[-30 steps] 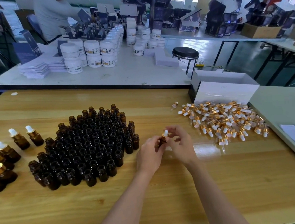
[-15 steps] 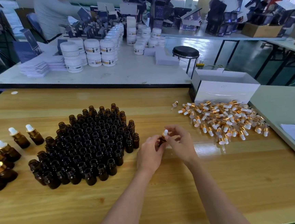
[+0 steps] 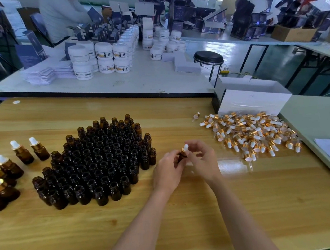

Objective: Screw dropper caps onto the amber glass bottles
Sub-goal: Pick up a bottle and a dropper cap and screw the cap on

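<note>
Pale wood counter (image 3: 169,224) fills the lower frame. Behind it, upper centre, a white counter (image 3: 136,81) carries white jars (image 3: 102,58); a black stool (image 3: 208,57) stands at its right end.

Head view, left of centre: uncapped amber bottles (image 3: 101,162) upright, packed in one cluster. Far left edge: capped bottles (image 3: 4,170). Centre right: loose dropper caps (image 3: 251,135) heaped just in front of a white box (image 3: 254,103).

Centre frame, between cluster and heap: left hand (image 3: 168,170) curled round one held bottle (image 3: 182,156). Right hand (image 3: 201,161) pinches the fitted cap (image 3: 185,148) on its neck, white bulb showing above the fingers. Hands touch.
</note>
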